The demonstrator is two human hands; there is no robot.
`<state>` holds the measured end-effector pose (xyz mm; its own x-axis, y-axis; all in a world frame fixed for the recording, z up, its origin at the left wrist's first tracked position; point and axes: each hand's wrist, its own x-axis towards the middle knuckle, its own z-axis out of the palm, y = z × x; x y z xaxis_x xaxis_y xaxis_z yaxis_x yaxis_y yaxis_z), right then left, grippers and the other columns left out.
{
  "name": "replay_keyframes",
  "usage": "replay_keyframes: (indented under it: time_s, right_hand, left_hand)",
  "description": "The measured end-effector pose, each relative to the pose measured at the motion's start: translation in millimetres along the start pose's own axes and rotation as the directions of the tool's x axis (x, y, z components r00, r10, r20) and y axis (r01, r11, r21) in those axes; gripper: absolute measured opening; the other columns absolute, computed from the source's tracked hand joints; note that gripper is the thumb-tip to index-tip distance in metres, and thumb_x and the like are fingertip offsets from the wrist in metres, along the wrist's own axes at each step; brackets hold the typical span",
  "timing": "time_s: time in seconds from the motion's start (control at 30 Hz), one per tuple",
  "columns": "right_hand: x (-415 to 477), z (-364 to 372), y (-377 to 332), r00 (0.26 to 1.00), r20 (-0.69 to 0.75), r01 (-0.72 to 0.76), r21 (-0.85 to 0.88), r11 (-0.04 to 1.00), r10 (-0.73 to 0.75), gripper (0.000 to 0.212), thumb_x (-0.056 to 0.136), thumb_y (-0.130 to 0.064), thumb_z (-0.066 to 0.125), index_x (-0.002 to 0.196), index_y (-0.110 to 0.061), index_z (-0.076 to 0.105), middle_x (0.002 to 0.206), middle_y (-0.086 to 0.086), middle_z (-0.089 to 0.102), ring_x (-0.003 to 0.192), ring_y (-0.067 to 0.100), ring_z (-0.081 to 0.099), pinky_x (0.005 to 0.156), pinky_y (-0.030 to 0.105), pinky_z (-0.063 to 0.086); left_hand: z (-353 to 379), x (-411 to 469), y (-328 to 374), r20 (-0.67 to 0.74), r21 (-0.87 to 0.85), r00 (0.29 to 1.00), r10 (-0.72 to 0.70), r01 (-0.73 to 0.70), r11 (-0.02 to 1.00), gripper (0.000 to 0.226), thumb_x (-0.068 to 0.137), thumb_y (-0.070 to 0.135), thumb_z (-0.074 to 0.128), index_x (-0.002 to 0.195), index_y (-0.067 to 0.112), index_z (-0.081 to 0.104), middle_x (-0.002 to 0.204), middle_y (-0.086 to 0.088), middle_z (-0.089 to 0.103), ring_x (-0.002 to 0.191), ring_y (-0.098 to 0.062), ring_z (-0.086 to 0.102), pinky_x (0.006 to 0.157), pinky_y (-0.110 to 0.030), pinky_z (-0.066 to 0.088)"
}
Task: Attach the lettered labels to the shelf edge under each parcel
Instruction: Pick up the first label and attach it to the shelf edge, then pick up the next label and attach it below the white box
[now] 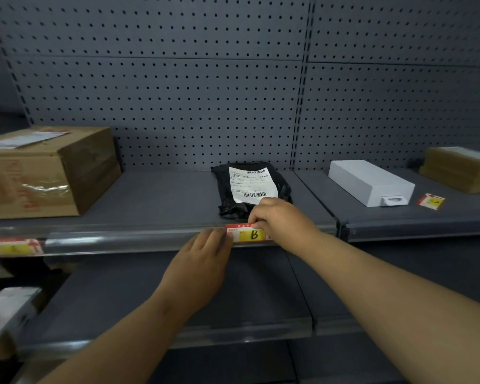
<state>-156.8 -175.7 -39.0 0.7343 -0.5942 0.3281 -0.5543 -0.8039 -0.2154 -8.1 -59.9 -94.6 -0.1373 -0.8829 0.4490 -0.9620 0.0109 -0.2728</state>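
Note:
A red and yellow label marked B (250, 234) sits in the clear strip of the shelf edge (128, 239), right below a black plastic parcel (250, 187) with a white shipping slip. My right hand (280, 220) pinches the label's upper right corner. My left hand (203, 261) presses its fingertips against the label's left end. Another label (13, 247) is fixed in the strip at far left, under a large cardboard box (45, 170). A loose label (430, 201) lies on the shelf beside a white box (370, 182).
A second cardboard parcel (460, 169) stands at the far right. A grey pegboard wall (205, 92) backs the shelves. A lower shelf (178, 295) runs beneath my arms, with a white box (6, 311) at its left end.

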Motion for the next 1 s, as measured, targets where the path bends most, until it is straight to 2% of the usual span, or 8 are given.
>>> replay_keyframes:
  time_s: [0.07, 0.2, 0.37, 0.47, 0.57, 0.67, 0.77, 1.0]
  right_hand:
    - [-2, 2, 1, 1.000, -0.024, 0.012, -0.004, 1.000, -0.012, 0.016, 0.090, -0.014, 0.056, 0.099, -0.010, 0.069, 0.102, 0.009, 0.061, 0.105, 0.022, 0.052, 0.087, 0.034, 0.046]
    - [-4, 4, 0, 0.997, -0.072, 0.001, -0.037, 0.999, -0.004, 0.015, 0.090, -0.017, 0.058, 0.103, -0.011, 0.064, 0.105, 0.007, 0.060, 0.107, 0.022, 0.050, 0.089, 0.034, 0.045]
    - [-5, 4, -1, 0.990, -0.136, -0.028, -0.024, 0.999, 0.024, 0.019, 0.089, -0.021, 0.060, 0.105, -0.011, 0.061, 0.107, 0.005, 0.059, 0.106, 0.020, 0.050, 0.086, 0.028, 0.041]
    - [-5, -1, 1, 0.973, -0.228, -0.042, 0.008, 0.999, 0.043, 0.018, 0.089, -0.022, 0.059, 0.104, -0.012, 0.063, 0.105, 0.004, 0.060, 0.103, 0.018, 0.051, 0.079, 0.021, 0.036]
    - [-4, -10, 4, 0.948, -0.311, -0.057, 0.047, 0.997, 0.069, 0.018, 0.090, -0.022, 0.059, 0.103, -0.011, 0.063, 0.103, 0.004, 0.061, 0.100, 0.019, 0.052, 0.078, 0.026, 0.041]
    - [-7, -25, 13, 0.922, -0.375, -0.067, 0.099, 0.993, 0.100, 0.016, 0.090, -0.021, 0.058, 0.101, -0.010, 0.064, 0.100, 0.006, 0.061, 0.098, 0.021, 0.054, 0.082, 0.034, 0.047]
    - [-15, -41, 34, 0.900, -0.413, -0.095, 0.128, 0.987, 0.140, 0.016, 0.090, -0.019, 0.059, 0.100, -0.008, 0.065, 0.101, 0.008, 0.063, 0.099, 0.023, 0.056, 0.084, 0.036, 0.048]
    - [-58, -86, 131, 0.861, -0.449, -0.210, 0.118, 0.971, 0.241, 0.017, 0.089, -0.018, 0.060, 0.101, -0.007, 0.065, 0.101, 0.008, 0.063, 0.092, 0.021, 0.056, 0.078, 0.026, 0.041]
  left_hand:
    - [0, 1, -2, -0.023, 0.033, 0.999, 0.033, -0.032, 0.999, 0.056, 0.057, 0.010, 0.076, 0.110, 0.000, 0.063, 0.105, -0.018, 0.066, 0.090, -0.032, 0.066, 0.075, -0.039, 0.056]
    - [3, 2, -6, -0.081, 0.062, 0.994, 0.078, -0.073, 0.995, 0.042, 0.072, 0.012, 0.051, 0.111, 0.002, 0.063, 0.104, -0.016, 0.066, 0.089, -0.031, 0.065, 0.079, -0.038, 0.054]
    - [-3, 5, -7, -0.041, -0.004, 0.998, 0.042, -0.042, 0.999, 0.045, 0.060, 0.018, 0.075, 0.102, 0.008, 0.066, 0.099, -0.012, 0.066, 0.079, -0.027, 0.064, 0.074, -0.036, 0.054]
    - [-14, 14, -7, -0.021, -0.026, 1.000, 0.012, -0.012, 1.000, 0.024, 0.061, 0.020, 0.076, 0.083, 0.013, 0.068, 0.086, -0.008, 0.064, 0.066, -0.024, 0.060, 0.062, -0.034, 0.052]
    - [-25, 28, -5, -0.043, -0.030, 0.999, 0.006, -0.007, 1.000, 0.012, 0.064, 0.018, 0.074, 0.070, 0.014, 0.064, 0.072, -0.006, 0.060, 0.057, -0.024, 0.056, 0.053, -0.034, 0.047]
    - [-35, 49, 3, -0.084, -0.074, 0.996, -0.005, -0.001, 0.997, 0.013, 0.076, 0.027, 0.058, 0.074, 0.015, 0.064, 0.071, -0.004, 0.059, 0.059, -0.023, 0.056, 0.053, -0.036, 0.045]
    - [-42, 80, 20, -0.119, -0.117, 0.993, -0.003, -0.011, 0.993, 0.014, 0.079, 0.025, 0.062, 0.080, 0.011, 0.065, 0.076, -0.009, 0.061, 0.066, -0.028, 0.057, 0.057, -0.040, 0.046]
    - [-45, 162, 95, -0.191, -0.122, 0.981, 0.025, -0.049, 0.991, 0.024, 0.085, 0.026, 0.053, 0.090, 0.004, 0.062, 0.089, -0.017, 0.060, 0.079, -0.036, 0.056, 0.068, -0.043, 0.044]
